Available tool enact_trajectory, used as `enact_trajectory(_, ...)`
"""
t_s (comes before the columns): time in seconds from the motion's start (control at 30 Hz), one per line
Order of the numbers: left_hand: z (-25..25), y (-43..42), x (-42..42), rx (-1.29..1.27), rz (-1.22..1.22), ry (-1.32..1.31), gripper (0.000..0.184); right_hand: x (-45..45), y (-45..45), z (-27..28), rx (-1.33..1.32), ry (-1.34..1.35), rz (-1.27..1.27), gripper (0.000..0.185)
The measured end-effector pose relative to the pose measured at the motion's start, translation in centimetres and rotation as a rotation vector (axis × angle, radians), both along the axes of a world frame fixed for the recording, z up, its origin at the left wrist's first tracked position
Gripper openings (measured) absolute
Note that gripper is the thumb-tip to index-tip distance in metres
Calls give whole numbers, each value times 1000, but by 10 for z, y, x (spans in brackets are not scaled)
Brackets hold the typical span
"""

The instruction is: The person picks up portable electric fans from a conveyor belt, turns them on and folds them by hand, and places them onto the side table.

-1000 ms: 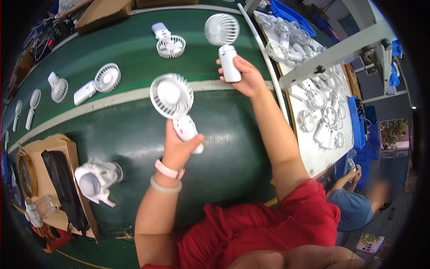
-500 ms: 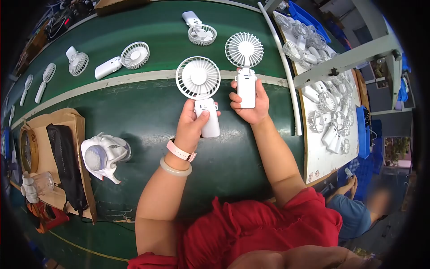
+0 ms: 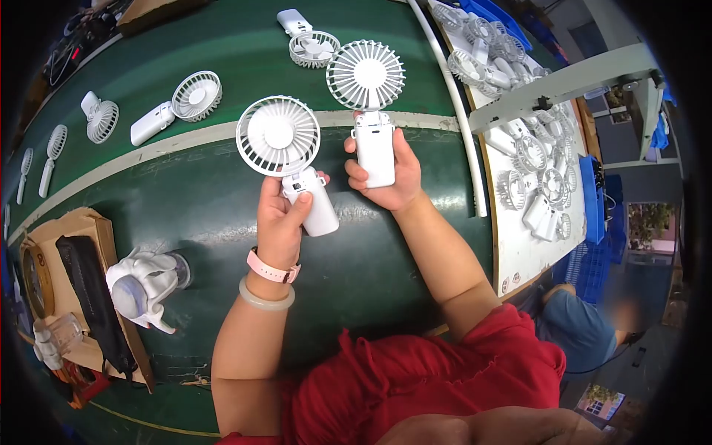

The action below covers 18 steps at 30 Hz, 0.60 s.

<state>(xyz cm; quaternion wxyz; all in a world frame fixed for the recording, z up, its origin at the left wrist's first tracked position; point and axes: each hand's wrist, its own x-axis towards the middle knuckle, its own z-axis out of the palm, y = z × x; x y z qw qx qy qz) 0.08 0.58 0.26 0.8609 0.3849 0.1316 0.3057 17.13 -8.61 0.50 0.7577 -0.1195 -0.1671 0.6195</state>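
Note:
A white handheld fan (image 3: pixel 315 211) is held by its handle in my left hand (image 3: pixel 282 219), the thumb lying across the handle and the round head tilted up and left. My right hand (image 3: pixel 400 174) is closed round the handle of a second white fan (image 3: pixel 375 152), which stands nearly upright with its head at the top. The two fan heads are side by side, close together. Beyond them, on the green belt (image 3: pixel 245 81), lies a fan with a folded head (image 3: pixel 314 49), partly overlapped in view by the right fan's head.
Several more fans (image 3: pixel 196 96) lie along the belt to the left. A cardboard box (image 3: pixel 115 259) with a black pouch and a white cloth bundle (image 3: pixel 152 285) are at the left. Many fans lie on a white table (image 3: pixel 512 256) at the right, near a metal bar and a person in blue (image 3: pixel 575 326).
Both hands first brought the fans closer together and turned them more upright; they have since shifted left in view with the scene. The right fan's head now appears larger.

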Motion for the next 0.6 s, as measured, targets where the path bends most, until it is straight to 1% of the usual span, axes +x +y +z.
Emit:
enact_trajectory(0.23,4,1,-1,-46,-2,4,47,-2,1,0,8,-1,-3,51)
enact_trajectory(0.3,4,1,-1,-39,-26,-4,45,-2,-1,1,-50,-112,-20,59)
enact_trajectory(0.43,3,-1,0,-50,-21,26,43,0,-1,-1,-37,-110,-16,59)
enact_trajectory(0.6,6,-1,1,-97,-22,17,44,0,-1,-1,-36,-122,-17,58)
